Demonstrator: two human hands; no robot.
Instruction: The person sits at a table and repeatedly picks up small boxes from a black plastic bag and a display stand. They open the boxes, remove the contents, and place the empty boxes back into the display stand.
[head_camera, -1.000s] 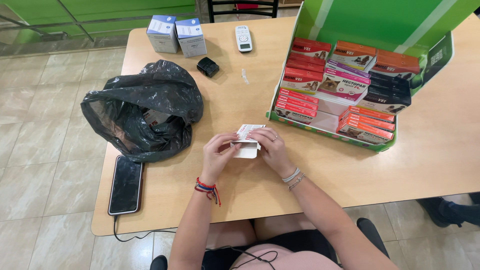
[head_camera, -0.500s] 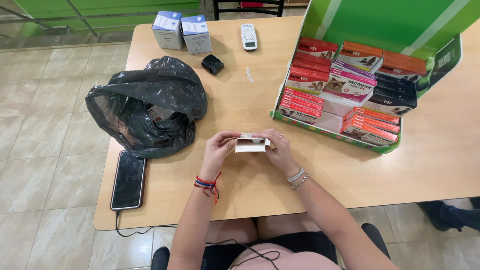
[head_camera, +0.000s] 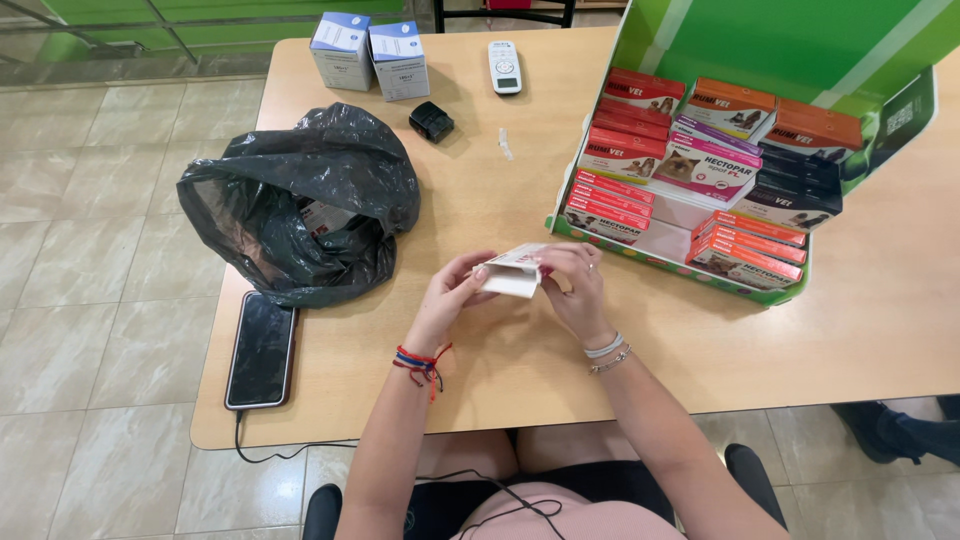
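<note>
Both my hands hold one small white carton with a red edge just above the wooden table. My left hand grips its left end, and my right hand pinches its right end from above. A green display tray with rows of red, orange, pink and dark small cartons stands just right of my hands. A crumpled black plastic bag, open on its left side, lies to the left.
A black phone on a cable lies near the table's front left edge. At the far side stand two white-and-blue boxes, a white remote and a small black object. Tiled floor lies left; a person's shoe shows at the right.
The small carton has been turned between my hands, from flat and face-up to tilted with its narrow end toward my left hand. Both hands stay at the same spot.
</note>
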